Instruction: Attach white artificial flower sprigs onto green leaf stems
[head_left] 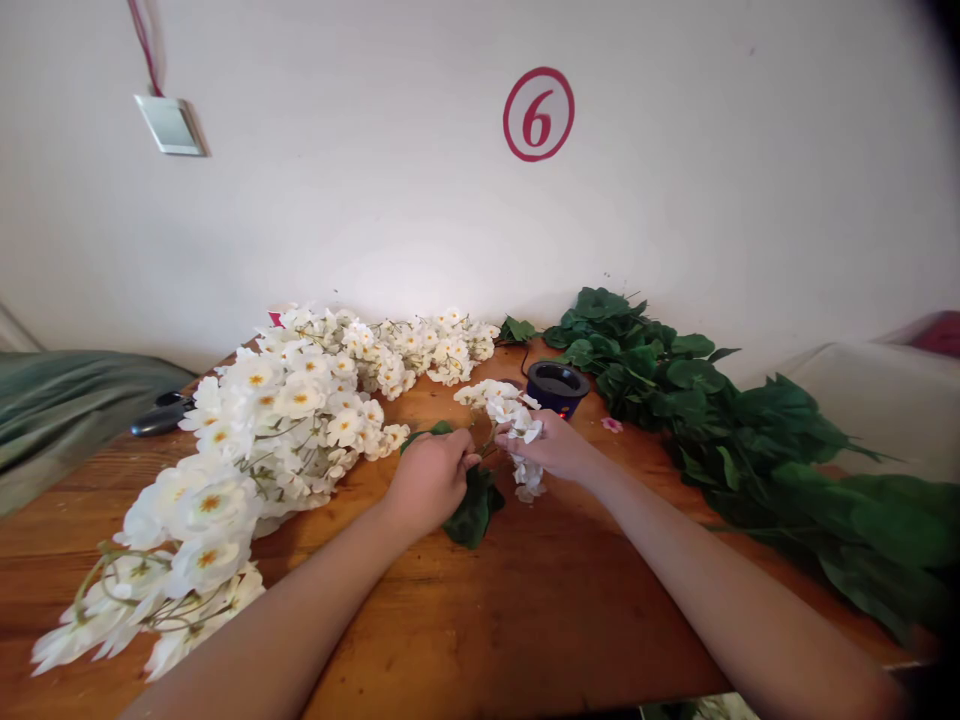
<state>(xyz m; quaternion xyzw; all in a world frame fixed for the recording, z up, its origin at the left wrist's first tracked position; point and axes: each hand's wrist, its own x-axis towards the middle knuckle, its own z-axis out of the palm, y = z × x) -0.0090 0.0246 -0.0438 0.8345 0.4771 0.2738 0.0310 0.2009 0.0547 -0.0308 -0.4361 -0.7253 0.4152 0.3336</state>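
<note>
Over the middle of the wooden table my left hand (435,478) is closed around the stem of some green artificial leaves (472,510), which stick out below and behind the fingers. Close beside it, my right hand (553,445) grips a sprig of white artificial flowers (504,402) with yellow centres. Some blossoms hang below the right hand. Stems run between the two hands, but the fingers hide where they meet. Just behind the right hand stands a small dark pot (556,385) with a black rim and a red light.
A large heap of white flowers (277,420) covers the table's left side and back. Green leaf sprays (690,400) lie piled along the right. A small pink flower (612,425) rests near the pot. A black-handled object (161,415) lies at the left edge of the wooden table (450,620).
</note>
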